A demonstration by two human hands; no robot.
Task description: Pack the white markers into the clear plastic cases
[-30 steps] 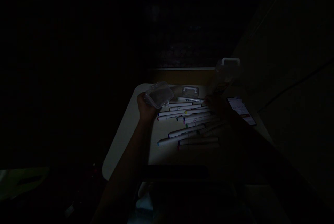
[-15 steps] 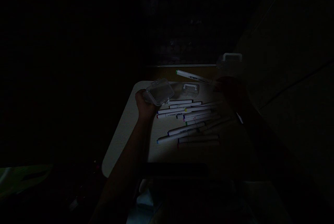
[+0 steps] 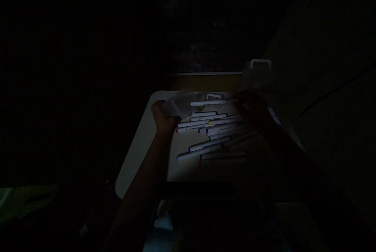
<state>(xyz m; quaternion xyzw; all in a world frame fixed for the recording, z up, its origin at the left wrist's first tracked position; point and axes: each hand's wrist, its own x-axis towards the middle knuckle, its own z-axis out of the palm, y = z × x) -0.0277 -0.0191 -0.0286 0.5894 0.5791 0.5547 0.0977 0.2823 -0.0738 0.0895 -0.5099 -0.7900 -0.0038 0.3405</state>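
The scene is very dark. My left hand grips a clear plastic box just above the far left part of a small white table. My right hand pinches one white marker by its right end; the marker lies level and its left tip reaches the box's open side. Several more white markers with coloured caps lie spread on the table below both hands.
A clear lid with a white handle lies on the table behind the markers. Another white-handled container stands at the back right. A phone shows partly behind my right wrist. A dark object lies along the table's near edge.
My right hand lifted one marker off the pile, raised it over the table's far edge, then brought it down and left to the box. The left hand tilted the box towards it.
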